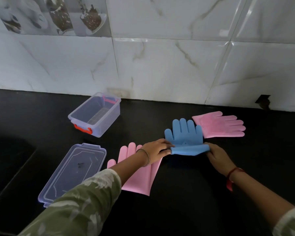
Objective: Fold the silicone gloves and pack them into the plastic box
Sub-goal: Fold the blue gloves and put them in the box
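Note:
A blue silicone glove [184, 133] lies on the black counter, fingers pointing to the wall, its cuff end folded over toward the palm. My left hand [156, 149] grips the left end of that fold and my right hand [217, 155] grips the right end. One pink glove [143, 176] lies flat under my left forearm, partly hidden. A second pink glove [223, 125] lies flat behind the blue one, fingers pointing right. The clear plastic box [95, 114] with orange latches stands open and empty at the back left.
The box's clear lid [73, 172] lies flat at the front left of the black counter [194, 193]. A white marble-tiled wall [160, 65] runs along the back. A dark sink recess [8, 159] sits at the far left.

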`<control>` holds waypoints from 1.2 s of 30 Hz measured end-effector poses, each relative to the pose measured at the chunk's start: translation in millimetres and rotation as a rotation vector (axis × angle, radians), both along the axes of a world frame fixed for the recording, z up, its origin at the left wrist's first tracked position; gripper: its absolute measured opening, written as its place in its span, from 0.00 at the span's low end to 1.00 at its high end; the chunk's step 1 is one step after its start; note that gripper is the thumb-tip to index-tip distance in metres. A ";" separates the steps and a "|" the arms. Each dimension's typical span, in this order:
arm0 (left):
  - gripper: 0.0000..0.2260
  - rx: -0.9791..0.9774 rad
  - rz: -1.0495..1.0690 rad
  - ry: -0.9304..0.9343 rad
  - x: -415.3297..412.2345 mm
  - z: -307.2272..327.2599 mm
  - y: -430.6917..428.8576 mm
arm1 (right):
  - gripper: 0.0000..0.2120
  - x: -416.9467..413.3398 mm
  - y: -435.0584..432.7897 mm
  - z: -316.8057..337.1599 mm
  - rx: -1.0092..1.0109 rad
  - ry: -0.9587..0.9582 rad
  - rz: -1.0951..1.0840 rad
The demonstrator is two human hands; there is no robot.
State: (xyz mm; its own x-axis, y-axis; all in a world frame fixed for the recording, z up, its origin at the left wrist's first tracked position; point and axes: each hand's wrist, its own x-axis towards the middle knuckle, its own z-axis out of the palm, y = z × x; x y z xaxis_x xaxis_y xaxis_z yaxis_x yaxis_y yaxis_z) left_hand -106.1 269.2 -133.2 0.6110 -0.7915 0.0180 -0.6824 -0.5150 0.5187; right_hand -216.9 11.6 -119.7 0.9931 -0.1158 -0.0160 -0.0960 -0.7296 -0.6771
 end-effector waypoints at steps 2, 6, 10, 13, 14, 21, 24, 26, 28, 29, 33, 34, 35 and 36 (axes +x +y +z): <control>0.16 -0.039 0.063 0.084 3.3 -1.5 -0.6 | 0.09 13.1 5.6 6.7 0.147 0.040 -0.118; 0.17 -0.095 0.150 0.214 11.6 -1.2 -7.2 | 0.16 43.5 10.7 14.7 0.180 0.150 -0.278; 0.17 -0.012 0.191 0.115 18.3 3.8 -27.1 | 0.16 63.8 14.7 9.4 0.099 0.159 -0.392; 0.17 0.000 0.305 0.017 19.8 1.6 -42.0 | 0.17 73.2 18.0 9.1 0.010 0.114 -0.455; 0.17 0.005 0.336 0.018 20.3 1.1 -45.4 | 0.17 75.6 17.3 10.4 -0.011 0.094 -0.458; 0.14 0.024 0.425 0.109 24.0 3.3 -58.6 | 0.23 78.2 7.0 20.3 0.135 0.048 -0.438; 0.13 0.028 0.472 0.080 24.3 3.3 -60.7 | 0.24 73.3 9.2 12.0 0.372 0.003 -0.460; 0.14 0.039 0.499 0.056 23.4 2.1 -62.4 | 0.22 71.3 7.1 5.9 0.380 0.051 -0.457; 0.15 0.052 0.535 0.037 23.3 0.8 -65.4 | 0.23 71.5 5.0 3.3 0.355 0.145 -0.468; 0.15 0.057 0.560 0.034 24.0 0.6 -67.2 | 0.23 72.2 4.8 4.3 0.358 0.173 -0.485; 0.16 0.062 0.650 0.095 27.2 2.0 -73.2 | 0.24 73.9 7.5 14.4 0.435 0.159 -0.550; 0.15 0.050 0.672 0.121 26.8 1.3 -74.2 | 0.26 73.3 7.5 14.8 0.464 0.157 -0.586; 0.14 0.026 0.701 0.145 25.6 0.4 -74.6 | 0.28 72.4 7.6 14.4 0.482 0.170 -0.620; 0.13 -0.009 0.735 0.166 24.1 -0.3 -74.5 | 0.29 71.2 7.6 14.0 0.504 0.196 -0.643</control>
State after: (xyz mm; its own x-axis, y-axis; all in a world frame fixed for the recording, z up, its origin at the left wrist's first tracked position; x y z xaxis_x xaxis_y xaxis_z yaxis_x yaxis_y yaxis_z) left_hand -82.0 194.7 -133.5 0.9770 -0.1791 -0.1158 -0.0772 -0.8031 0.5908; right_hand -145.7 19.3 -105.7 0.7098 -0.5913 -0.3828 -0.5397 -0.1074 -0.8349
